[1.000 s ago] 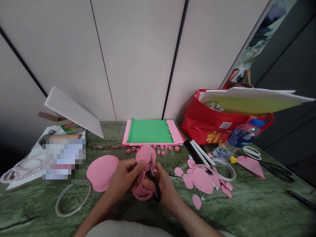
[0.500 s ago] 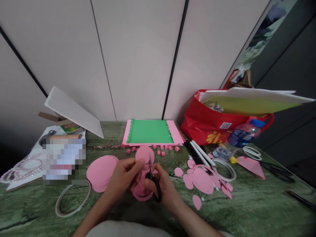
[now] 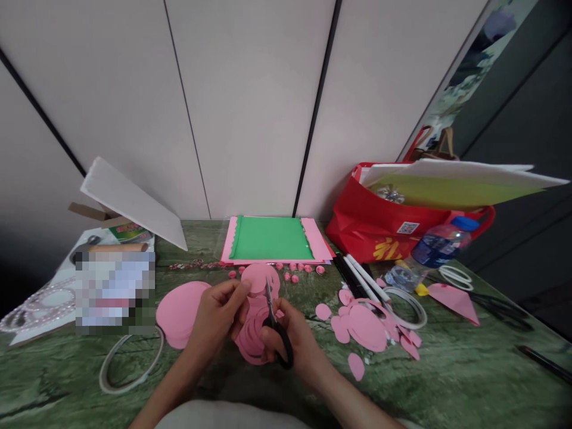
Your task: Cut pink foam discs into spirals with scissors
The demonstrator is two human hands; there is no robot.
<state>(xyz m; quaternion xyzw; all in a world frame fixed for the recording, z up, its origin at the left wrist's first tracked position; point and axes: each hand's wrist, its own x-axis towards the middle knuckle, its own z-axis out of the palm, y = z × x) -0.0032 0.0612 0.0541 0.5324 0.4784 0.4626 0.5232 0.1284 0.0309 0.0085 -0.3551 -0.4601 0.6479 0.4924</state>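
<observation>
My left hand (image 3: pixel 223 310) pinches the edge of a pink paper circle (image 3: pixel 254 277) held up over the table. In my right hand (image 3: pixel 295 336) are black-handled scissors (image 3: pixel 280 341), their blades pointing up at the circle's right part, where a curved strip seems to come away. Below my hands lies a heap of curled pink paper strips (image 3: pixel 251 339), partly hidden by my fingers. Left of my left hand is a stack of large pink paper circles (image 3: pixel 181 313).
Small rolled pink paper roses (image 3: pixel 292 278) line up before a green sheet (image 3: pixel 272 238). Pink petal cutouts (image 3: pixel 366 326), a tape roll (image 3: pixel 409 307), a water bottle (image 3: pixel 429 256) and a red bag (image 3: pixel 357 220) stand right. Another tape roll (image 3: pixel 105 375) lies left.
My left hand has shifted slightly left, and the circle has moved or turned with it. A strip now shows apart along the circle's right edge. The scissors have moved slightly left.
</observation>
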